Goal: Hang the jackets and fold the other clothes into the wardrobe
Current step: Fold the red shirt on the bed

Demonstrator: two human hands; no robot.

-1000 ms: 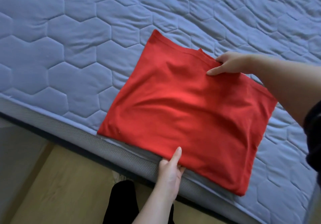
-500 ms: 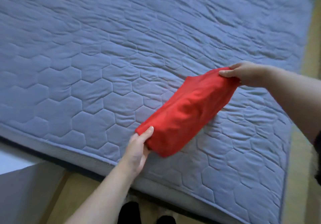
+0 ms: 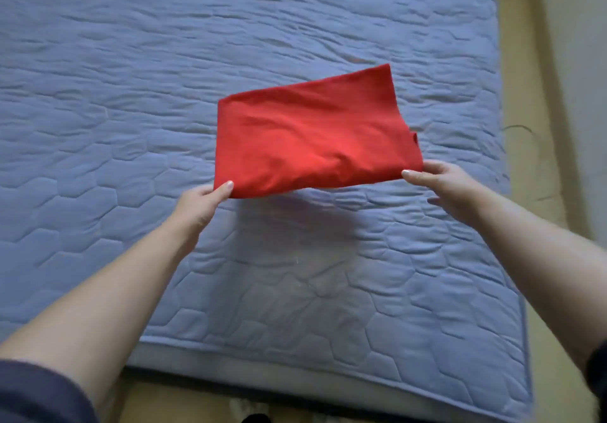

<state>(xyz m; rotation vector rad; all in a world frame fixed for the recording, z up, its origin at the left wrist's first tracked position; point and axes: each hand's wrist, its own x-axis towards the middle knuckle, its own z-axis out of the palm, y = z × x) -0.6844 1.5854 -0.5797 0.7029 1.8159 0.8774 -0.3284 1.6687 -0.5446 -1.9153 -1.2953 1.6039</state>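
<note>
Over the blue mattress (image 3: 131,94) — left hand (image 3: 197,205) and right hand (image 3: 446,189) pinch the red garment (image 3: 312,140) (folded).

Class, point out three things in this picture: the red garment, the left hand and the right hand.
red garment (image 3: 312,136), head view, middle of the folded cloth.
left hand (image 3: 197,205), head view, back of the hand pinching the near left corner.
right hand (image 3: 450,186), head view, back of the hand holding the near right corner.

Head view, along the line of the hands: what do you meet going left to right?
Blue quilted mattress → left hand, pinching a near corner → red folded garment → right hand, holding the other near corner → yellowish floor beside the bed.
</note>
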